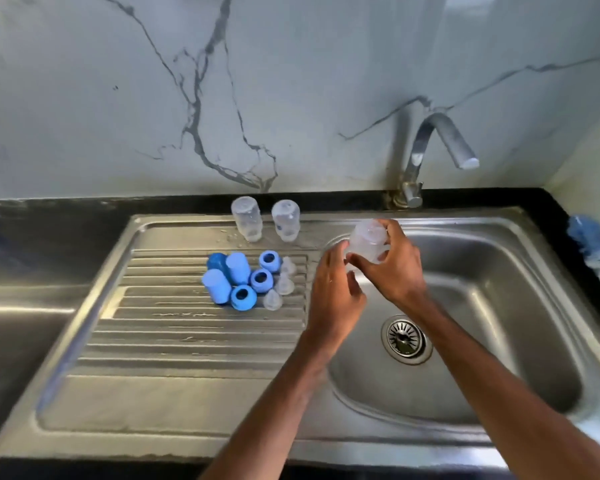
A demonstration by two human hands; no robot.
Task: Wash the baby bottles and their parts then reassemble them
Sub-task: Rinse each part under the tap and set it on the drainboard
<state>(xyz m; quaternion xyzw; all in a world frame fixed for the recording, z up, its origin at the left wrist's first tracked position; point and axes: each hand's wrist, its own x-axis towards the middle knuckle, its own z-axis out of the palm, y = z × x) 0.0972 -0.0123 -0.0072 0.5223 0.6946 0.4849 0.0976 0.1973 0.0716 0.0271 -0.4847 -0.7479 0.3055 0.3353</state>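
The right hand (pixel 392 265) grips a clear baby bottle (pixel 368 242) around its body, fingers curled over the far side and thumb on the near side. The bottle's long axis is near upright, with the upper end leaning a little toward the camera. Which end is up is too blurred to tell. It hangs over the rear left corner of the steel sink basin (pixel 499 237), just beside the drainboard (pixel 187 341).

The left hand (pixel 336 289) is loosely spread and holds nothing, its fairly straight fingers reaching up to the bottle's lower left side.

Two more clear bottles (pixel 246 218) (pixel 285 220) stand upright and side by side at the back of the drainboard, apparently mouth down.

In front of them lies a tight cluster of three blue caps (pixel 238 268), three blue collar rings (pixel 261 280) with their holes facing up, and a row of three clear nipples (pixel 284 284) to the right of the rings.

The basin shows only its drain strainer (pixel 406 337).

A blue brush (pixel 593 247) lies on the black tabletop (pixel 49 216) at the right edge.
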